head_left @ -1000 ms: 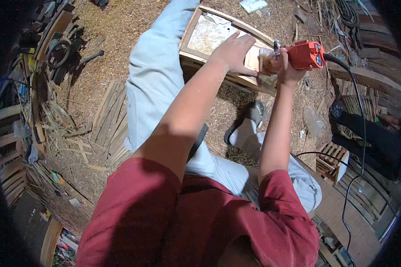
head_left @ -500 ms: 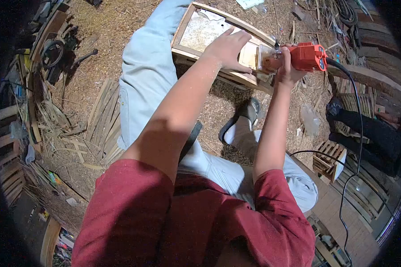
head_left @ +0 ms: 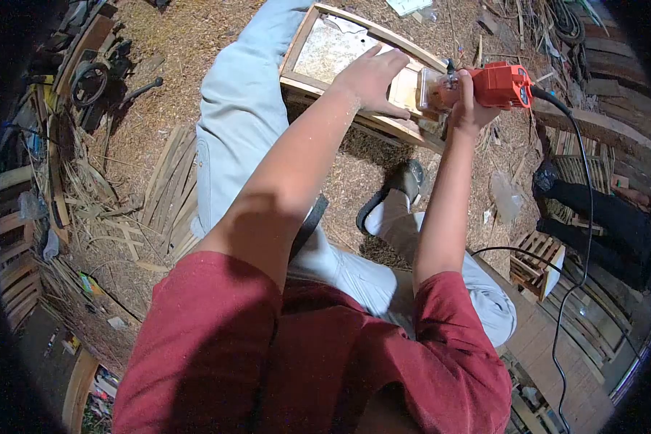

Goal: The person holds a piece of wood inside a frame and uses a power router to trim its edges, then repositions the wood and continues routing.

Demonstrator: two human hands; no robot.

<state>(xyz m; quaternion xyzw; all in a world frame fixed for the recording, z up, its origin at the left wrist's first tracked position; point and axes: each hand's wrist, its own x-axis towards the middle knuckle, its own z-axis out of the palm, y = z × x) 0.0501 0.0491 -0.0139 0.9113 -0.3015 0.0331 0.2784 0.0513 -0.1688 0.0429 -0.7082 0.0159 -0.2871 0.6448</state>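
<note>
"When you look at the right hand, what is it holding?"

"It's closed round the red tool. Some fingers are hidden, and I can't see well under the clear part."

"And the left hand?"

"It's spread wide on the wooden frame, and it hides some of it. The tool is just right of it, at the frame's right end."

"What's farther off?"

"A person's dark legs. The rest is cut off."
</note>
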